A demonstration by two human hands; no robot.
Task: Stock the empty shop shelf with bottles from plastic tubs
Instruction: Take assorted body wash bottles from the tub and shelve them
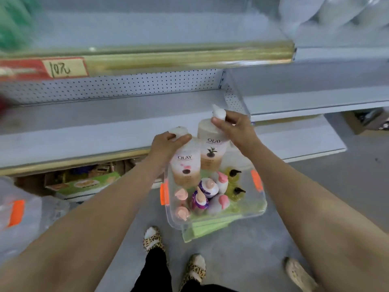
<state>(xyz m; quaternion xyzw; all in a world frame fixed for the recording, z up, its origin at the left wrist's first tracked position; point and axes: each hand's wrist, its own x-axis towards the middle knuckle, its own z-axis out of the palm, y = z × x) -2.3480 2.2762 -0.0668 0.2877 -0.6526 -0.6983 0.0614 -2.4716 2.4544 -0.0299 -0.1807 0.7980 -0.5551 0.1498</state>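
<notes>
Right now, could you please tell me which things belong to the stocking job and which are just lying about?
Job: pink-flower Olay bottle in the left hand; leaf-label Olay bottle in the right hand; clear tub; pump bottles inside it; bare shelf.
Lying about: green box under the shelf; handwritten price tag; cardboard box.

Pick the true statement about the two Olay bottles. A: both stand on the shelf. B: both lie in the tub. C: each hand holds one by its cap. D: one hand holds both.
C: the left hand grips the cap of the pink-flower bottle, the right hand the cap of the dark-leaf bottle.
</notes>
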